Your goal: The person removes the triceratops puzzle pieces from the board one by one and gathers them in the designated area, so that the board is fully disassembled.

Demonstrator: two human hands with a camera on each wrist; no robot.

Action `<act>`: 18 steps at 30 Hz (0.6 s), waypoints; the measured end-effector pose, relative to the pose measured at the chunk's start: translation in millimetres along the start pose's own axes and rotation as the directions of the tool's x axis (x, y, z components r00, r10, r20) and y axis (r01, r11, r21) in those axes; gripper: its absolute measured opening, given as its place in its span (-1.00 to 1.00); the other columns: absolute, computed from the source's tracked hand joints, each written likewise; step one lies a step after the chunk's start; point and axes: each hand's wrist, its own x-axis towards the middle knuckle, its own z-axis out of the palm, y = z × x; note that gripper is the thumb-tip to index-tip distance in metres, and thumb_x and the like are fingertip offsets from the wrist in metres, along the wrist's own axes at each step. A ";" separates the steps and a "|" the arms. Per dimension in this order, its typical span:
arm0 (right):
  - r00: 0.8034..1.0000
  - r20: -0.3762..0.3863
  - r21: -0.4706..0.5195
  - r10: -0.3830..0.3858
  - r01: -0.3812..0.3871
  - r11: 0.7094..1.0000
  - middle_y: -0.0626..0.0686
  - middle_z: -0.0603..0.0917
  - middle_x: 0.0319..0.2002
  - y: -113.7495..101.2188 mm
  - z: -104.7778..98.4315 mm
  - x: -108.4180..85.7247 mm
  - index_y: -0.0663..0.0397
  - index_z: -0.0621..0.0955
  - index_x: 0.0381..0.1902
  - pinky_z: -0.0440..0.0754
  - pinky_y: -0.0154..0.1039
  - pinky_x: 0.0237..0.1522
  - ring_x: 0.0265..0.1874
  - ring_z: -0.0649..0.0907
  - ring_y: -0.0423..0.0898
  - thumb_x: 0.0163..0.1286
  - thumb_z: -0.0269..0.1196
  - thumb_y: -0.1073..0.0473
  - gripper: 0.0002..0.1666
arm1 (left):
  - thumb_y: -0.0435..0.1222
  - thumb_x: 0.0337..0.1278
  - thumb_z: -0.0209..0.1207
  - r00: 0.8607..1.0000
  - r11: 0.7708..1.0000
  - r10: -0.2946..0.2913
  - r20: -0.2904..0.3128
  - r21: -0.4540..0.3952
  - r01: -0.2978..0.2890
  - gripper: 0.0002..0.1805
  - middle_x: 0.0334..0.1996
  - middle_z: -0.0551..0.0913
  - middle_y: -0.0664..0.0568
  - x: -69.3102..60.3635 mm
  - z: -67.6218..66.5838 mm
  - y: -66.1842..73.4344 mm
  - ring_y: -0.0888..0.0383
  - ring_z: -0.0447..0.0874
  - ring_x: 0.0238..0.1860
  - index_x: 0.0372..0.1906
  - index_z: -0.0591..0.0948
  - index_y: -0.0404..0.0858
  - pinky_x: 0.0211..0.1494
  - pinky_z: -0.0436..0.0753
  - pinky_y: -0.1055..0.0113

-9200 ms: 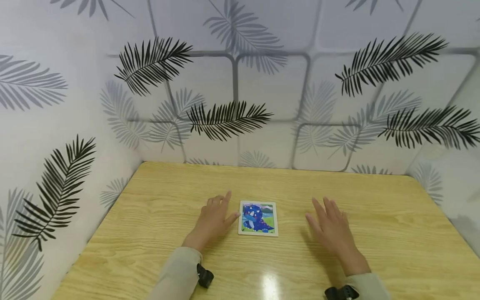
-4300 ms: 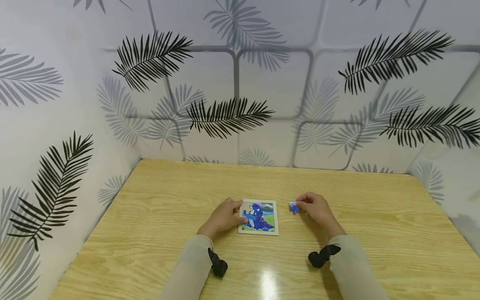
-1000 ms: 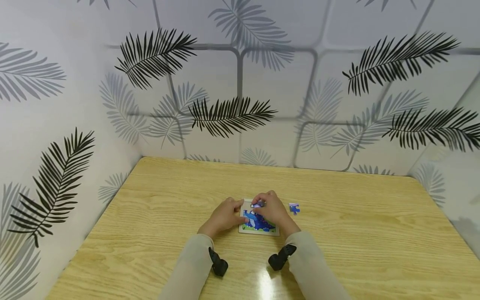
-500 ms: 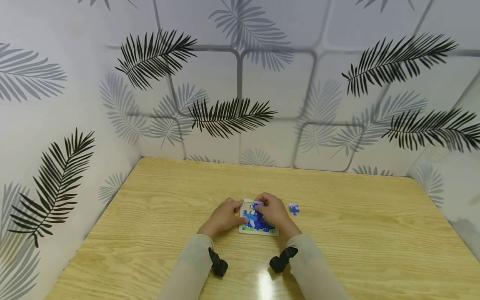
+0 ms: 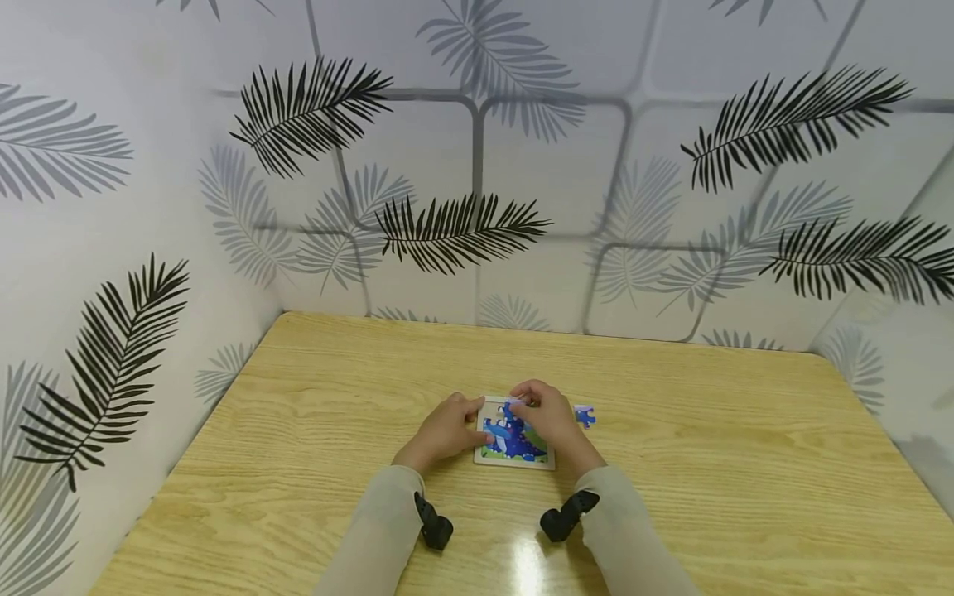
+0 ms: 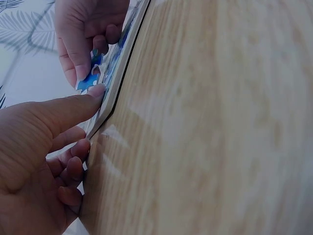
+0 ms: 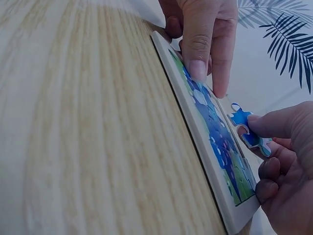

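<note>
One loose piece (image 5: pixel 585 415) is now left on the bench (image 5: pixel 708 430); another piece (image 7: pixel 253 139) is pinched by the fingers of the right hand (image 5: pixel 553 415), raised over the puzzle (image 7: pixel 197 129), whose edge is gripped by the left hand (image 5: pixel 445 429). Apparently, two pieces are already taken out.

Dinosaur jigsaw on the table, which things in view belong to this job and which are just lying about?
Part of the job:
dinosaur jigsaw tray, gripped by the left hand
blue jigsaw piece, pinched by the right hand
loose jigsaw piece right of the tray, probably from it

Just around it:
black wrist cameras
leaf-print wall covering
wood-grain table, merely the support
</note>
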 end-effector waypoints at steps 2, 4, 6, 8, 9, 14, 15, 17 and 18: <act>1.000 -0.004 0.021 0.025 -0.025 0.999 -0.01 0.57 -0.34 -0.9 -1.2 0.2 0.06 0.61 -0.18 0.45 -0.22 -0.24 -0.32 0.49 -0.08 0.28 0.28 0.22 -0.85 | -0.15 0.04 0.34 1.000 1.000 -0.002 0.001 -0.003 0.002 -0.23 -0.38 0.26 0.03 -0.1 0.0 -0.2 0.14 0.24 -0.38 0.37 0.33 -0.24 -0.30 0.23 0.30; 0.999 -0.008 0.041 0.041 -0.041 0.998 0.00 0.57 -0.34 -0.3 -2.3 0.4 0.06 0.60 -0.21 0.44 -0.22 -0.24 -0.32 0.49 -0.08 0.29 0.28 0.22 -0.87 | -0.15 0.04 0.34 1.000 1.000 -0.004 0.002 -0.004 0.004 -0.23 -0.38 0.26 0.03 0.1 -0.1 -0.4 0.14 0.24 -0.38 0.37 0.32 -0.24 -0.30 0.23 0.29; 0.999 -0.012 0.060 0.048 -0.047 0.997 0.01 0.57 -0.33 0.9 -3.6 0.4 0.07 0.60 -0.22 0.45 -0.22 -0.23 -0.31 0.49 -0.07 0.29 0.28 0.22 -0.89 | -0.15 0.05 0.34 1.000 1.000 -0.008 0.004 -0.003 0.008 -0.23 -0.38 0.27 0.03 0.2 -0.1 -0.4 0.14 0.25 -0.38 0.37 0.32 -0.23 -0.29 0.23 0.29; 0.999 -0.021 0.071 0.046 -0.044 0.997 0.01 0.59 -0.32 3.2 -4.8 0.4 0.08 0.60 -0.22 0.46 -0.23 -0.21 -0.29 0.49 -0.06 0.30 0.27 0.22 -0.89 | -0.15 0.04 0.34 1.000 1.000 -0.013 0.005 -0.001 0.013 -0.23 -0.37 0.27 0.03 0.2 0.0 -0.3 0.13 0.26 -0.37 0.37 0.32 -0.22 -0.28 0.24 0.29; 0.999 -0.025 0.075 0.047 -0.045 0.996 0.01 0.59 -0.32 4.2 -5.6 0.2 0.08 0.60 -0.22 0.47 -0.23 -0.20 -0.28 0.49 -0.06 0.30 0.27 0.22 -0.89 | -0.15 0.04 0.34 1.000 1.000 -0.016 0.005 0.000 0.016 -0.23 -0.37 0.27 0.03 0.2 0.1 -0.1 0.13 0.26 -0.37 0.37 0.32 -0.22 -0.28 0.25 0.28; 0.999 -0.038 0.089 0.037 -0.034 0.995 0.03 0.60 -0.32 8.5 -13.0 -1.3 0.12 0.60 -0.20 0.47 -0.25 -0.22 -0.30 0.51 -0.06 0.31 0.26 0.24 -0.88 | -0.15 0.04 0.34 1.000 1.000 -0.024 0.006 0.001 0.024 -0.23 -0.35 0.28 0.02 0.0 0.3 1.0 0.13 0.28 -0.33 0.37 0.33 -0.22 -0.24 0.27 0.27; 0.998 -0.039 0.096 0.042 -0.038 0.995 0.03 0.60 -0.32 9.2 -15.1 -1.5 0.12 0.60 -0.20 0.47 -0.26 -0.23 -0.30 0.51 -0.06 0.31 0.25 0.24 -0.88 | -0.15 0.04 0.34 1.000 1.000 -0.026 0.005 0.000 0.026 -0.23 -0.35 0.28 0.02 -0.1 0.3 1.2 0.13 0.29 -0.32 0.37 0.33 -0.22 -0.23 0.27 0.27; 0.998 -0.047 0.105 0.042 -0.037 0.994 0.05 0.60 -0.33 10.6 -19.9 -1.9 0.15 0.60 -0.19 0.47 -0.27 -0.25 -0.31 0.51 -0.06 0.32 0.24 0.25 -0.88 | -0.15 0.04 0.34 1.000 1.000 -0.031 0.005 0.001 0.031 -0.23 -0.34 0.28 0.03 0.0 0.5 1.6 0.13 0.29 -0.32 0.37 0.33 -0.21 -0.21 0.27 0.26; 0.998 -0.052 0.108 0.045 -0.039 0.993 0.05 0.59 -0.32 11.2 -22.6 -2.0 0.15 0.60 -0.19 0.46 -0.27 -0.25 -0.31 0.50 -0.06 0.33 0.24 0.24 -0.87 | -0.15 0.04 0.34 1.000 1.000 -0.031 0.005 0.004 0.031 -0.23 -0.34 0.28 0.03 0.0 0.6 1.7 0.13 0.28 -0.32 0.37 0.33 -0.20 -0.21 0.27 0.26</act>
